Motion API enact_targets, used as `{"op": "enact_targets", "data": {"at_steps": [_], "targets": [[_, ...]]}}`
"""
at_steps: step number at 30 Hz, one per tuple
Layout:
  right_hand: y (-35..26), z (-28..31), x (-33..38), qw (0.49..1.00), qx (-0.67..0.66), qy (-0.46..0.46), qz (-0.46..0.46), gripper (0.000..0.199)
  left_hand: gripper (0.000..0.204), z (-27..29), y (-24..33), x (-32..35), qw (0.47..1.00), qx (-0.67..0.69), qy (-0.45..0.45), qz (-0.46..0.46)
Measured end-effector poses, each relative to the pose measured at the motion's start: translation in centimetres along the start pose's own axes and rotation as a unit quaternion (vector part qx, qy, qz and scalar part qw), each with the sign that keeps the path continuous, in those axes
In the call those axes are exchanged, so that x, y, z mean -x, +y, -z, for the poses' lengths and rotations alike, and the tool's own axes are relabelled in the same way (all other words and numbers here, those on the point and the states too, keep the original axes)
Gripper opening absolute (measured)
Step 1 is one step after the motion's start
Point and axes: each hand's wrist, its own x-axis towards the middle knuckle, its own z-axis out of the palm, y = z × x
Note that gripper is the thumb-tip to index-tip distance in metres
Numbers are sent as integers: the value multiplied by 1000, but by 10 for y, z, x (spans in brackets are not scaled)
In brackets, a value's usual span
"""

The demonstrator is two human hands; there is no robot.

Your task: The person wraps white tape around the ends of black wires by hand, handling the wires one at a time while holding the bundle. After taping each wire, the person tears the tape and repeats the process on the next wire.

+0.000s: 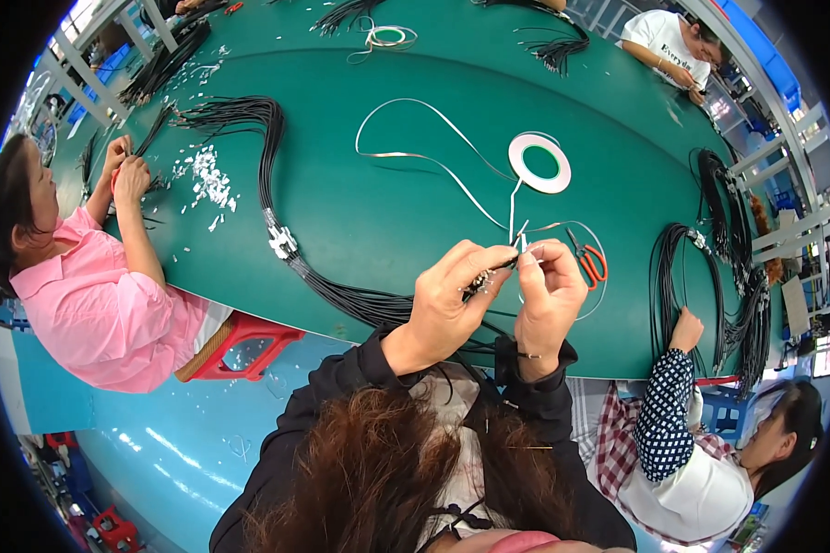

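Over the near side of the green table (pixel 387 203), my hands meet at the fingertips. My left hand (pixel 450 300) is closed around the ends of thin black cables (pixel 364 302), whose small metallic tips poke out between the fingers. My right hand (pixel 551 300) pinches a narrow white tape strip (pixel 524 241) against the cable ends; the exact contact is hidden by the fingers. Beyond my hands lies a roll of white tape (pixel 516 164), with a loose length looping out to its left. Red-handled cutters (pixel 595 265) rest just right of my right hand.
A long black cable bundle (pixel 269 166), bound with white pieces (pixel 281 241), curves across the left. White scraps (pixel 210 180) are scattered near a person in pink (pixel 111 304). At right, another person's hand (pixel 685 330) touches more cables (pixel 664 267). A second tape roll (pixel 387 37) lies far off.
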Motion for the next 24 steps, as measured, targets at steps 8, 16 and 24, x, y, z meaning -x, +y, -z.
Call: {"op": "enact_targets", "data": {"at_steps": [8, 16, 24], "targets": [[-2, -2, -1, 999, -37, -6, -23, 3, 30, -1, -6, -1, 998, -52, -3, -40], [1, -9, -1, 999, -26, -14, -16, 4, 21, -4, -3, -6, 999, -30, 34, -16], [-6, -9, 4, 996, -57, -42, -47, 5, 14, -4, -9, 4, 958, 250, 7, 141]]}}
